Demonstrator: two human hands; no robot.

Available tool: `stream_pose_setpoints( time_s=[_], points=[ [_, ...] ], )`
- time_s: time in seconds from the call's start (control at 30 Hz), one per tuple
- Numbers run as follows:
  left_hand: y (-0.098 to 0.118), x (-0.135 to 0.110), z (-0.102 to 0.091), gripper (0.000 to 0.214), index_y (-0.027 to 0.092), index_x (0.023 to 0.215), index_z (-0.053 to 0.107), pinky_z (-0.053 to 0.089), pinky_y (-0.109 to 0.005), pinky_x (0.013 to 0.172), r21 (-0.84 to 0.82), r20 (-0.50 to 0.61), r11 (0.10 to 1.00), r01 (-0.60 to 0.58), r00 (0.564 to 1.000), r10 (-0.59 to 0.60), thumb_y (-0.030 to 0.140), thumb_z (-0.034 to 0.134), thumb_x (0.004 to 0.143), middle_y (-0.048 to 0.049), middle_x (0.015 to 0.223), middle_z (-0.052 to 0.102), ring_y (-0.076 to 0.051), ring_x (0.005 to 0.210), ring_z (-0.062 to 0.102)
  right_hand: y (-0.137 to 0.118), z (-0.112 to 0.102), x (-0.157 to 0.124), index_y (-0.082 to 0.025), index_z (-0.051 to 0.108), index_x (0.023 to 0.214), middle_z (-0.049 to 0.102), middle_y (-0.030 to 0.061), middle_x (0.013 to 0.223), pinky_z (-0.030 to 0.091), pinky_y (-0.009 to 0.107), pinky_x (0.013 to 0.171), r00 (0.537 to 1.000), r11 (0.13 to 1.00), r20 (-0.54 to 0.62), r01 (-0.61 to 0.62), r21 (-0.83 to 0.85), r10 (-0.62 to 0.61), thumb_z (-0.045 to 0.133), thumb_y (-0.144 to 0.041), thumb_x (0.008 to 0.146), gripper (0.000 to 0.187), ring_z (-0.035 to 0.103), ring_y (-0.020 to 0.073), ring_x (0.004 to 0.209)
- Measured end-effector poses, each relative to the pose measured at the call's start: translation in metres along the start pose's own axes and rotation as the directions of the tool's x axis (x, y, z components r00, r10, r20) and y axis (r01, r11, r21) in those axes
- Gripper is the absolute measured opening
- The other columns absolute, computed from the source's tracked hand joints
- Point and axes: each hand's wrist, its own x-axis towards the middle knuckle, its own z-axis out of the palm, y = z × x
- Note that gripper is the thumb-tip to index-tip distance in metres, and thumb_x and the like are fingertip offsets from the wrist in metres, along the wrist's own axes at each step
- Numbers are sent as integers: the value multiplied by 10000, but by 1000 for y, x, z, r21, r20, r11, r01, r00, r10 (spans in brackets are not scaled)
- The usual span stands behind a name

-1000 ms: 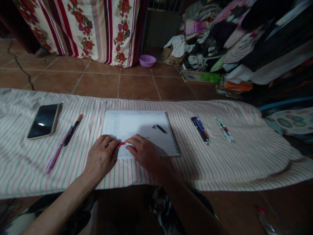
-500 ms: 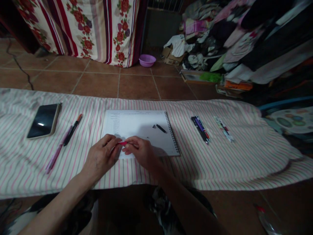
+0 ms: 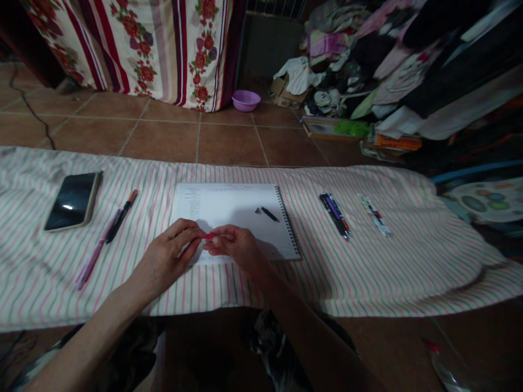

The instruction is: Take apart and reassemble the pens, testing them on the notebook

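Above the lower edge of a spiral notebook (image 3: 232, 198), my two hands meet around a slim red piece (image 3: 208, 236), perhaps part of a pen. My left hand (image 3: 171, 250) pinches its left end, fingers closed. At the other end, the thumb and fingers of my right hand (image 3: 239, 245) are closed on it too. Fingertips hide most of the piece. On the page beyond my right hand lie a short black pen cap or barrel part (image 3: 269, 214) and a tiny dark bit (image 3: 257, 210).
To the left are a phone (image 3: 72, 201), a black pen with an orange end (image 3: 121, 216) and a pink pen (image 3: 98, 249). Several pens (image 3: 335, 216) and white patterned pens (image 3: 374, 215) lie right on the striped cloth (image 3: 408, 272). A purple basin (image 3: 245, 100) stands on the floor.
My left hand has shifted slightly up, and the red piece has risen a little with both hands still on it. The other things have stayed put.
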Motion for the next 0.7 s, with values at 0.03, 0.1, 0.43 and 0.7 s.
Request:
stream_pose_setpoints(
  time_s=[0.03, 0.1, 0.43, 0.7],
  points=[
    [0, 0, 0, 164, 177, 947, 584, 505, -252, 752, -11, -8, 1000, -5, 1000, 5, 161, 441, 870, -46, 913, 577, -131, 860, 590, 0, 0, 0, -125, 603, 782, 686, 17, 657, 561, 331, 707, 1000, 1000, -1, -2, -2, 2, 776, -368, 543, 382, 683, 163, 658],
    [-1, 0, 1, 148, 167, 939, 582, 499, -249, 758, -26, -18, 1000, -7, 1000, 7, 154, 456, 864, -49, 910, 580, -131, 868, 585, -1, -1, 0, -126, 605, 776, 686, 17, 668, 561, 332, 702, 1000, 1000, 1, -1, -8, 1, 778, -364, 541, 376, 682, 163, 658],
    [-8, -2, 0, 122, 182, 889, 603, 490, -263, 750, -69, -17, 992, 101, 995, -103, 189, 487, 850, -34, 869, 610, -137, 841, 590, -2, 0, 0, -137, 627, 761, 687, 19, 679, 559, 325, 684, 1000, 1000, -9, -2, -5, 2, 753, -302, 561, 289, 679, 160, 652],
    [-8, -1, -3, 143, 189, 861, 634, 481, -258, 728, -139, 44, 969, 206, 978, -202, 242, 504, 840, -34, 860, 618, -142, 818, 594, -2, 1, -1, -132, 627, 751, 684, 21, 680, 557, 294, 645, 1000, 1000, 13, 8, -1, -8, 753, -307, 564, 285, 677, 154, 646]
  ],
)
